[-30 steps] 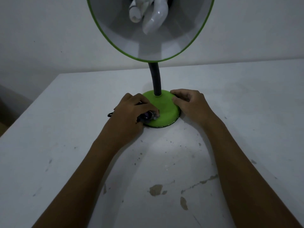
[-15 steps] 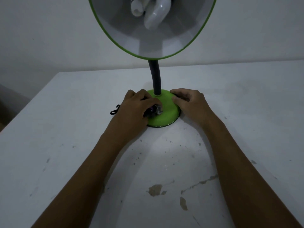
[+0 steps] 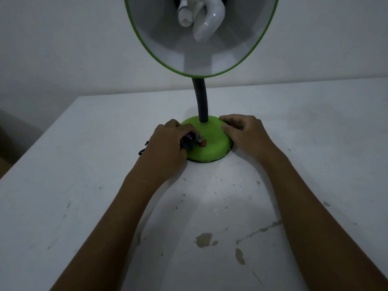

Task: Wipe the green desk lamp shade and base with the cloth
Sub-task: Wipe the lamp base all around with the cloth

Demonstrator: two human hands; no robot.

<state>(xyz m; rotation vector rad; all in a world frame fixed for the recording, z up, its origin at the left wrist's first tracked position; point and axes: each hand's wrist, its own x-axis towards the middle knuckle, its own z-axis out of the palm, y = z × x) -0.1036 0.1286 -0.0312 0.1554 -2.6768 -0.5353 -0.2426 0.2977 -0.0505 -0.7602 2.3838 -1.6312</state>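
On the white tabletop [image 3: 84,185] the green lamp's base [image 3: 210,148] is being wiped: the left hand [image 3: 168,148] clenches a small dark cloth [image 3: 43,141] against the base's left side beside the red switch [image 3: 203,143], while the right hand [image 3: 245,133] rests curled on the right edge, apparently steadying it, though a firm grip cannot be told. The shade [image 3: 201,38] hangs above with its white bulb [image 3: 201,15]; the next move likely carries the cloth around the dome, and no containers show.

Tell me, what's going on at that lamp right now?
Left hand grips a dark cloth on the green base. Right hand rests on the base's right side. Shade untouched. Nothing blocking.
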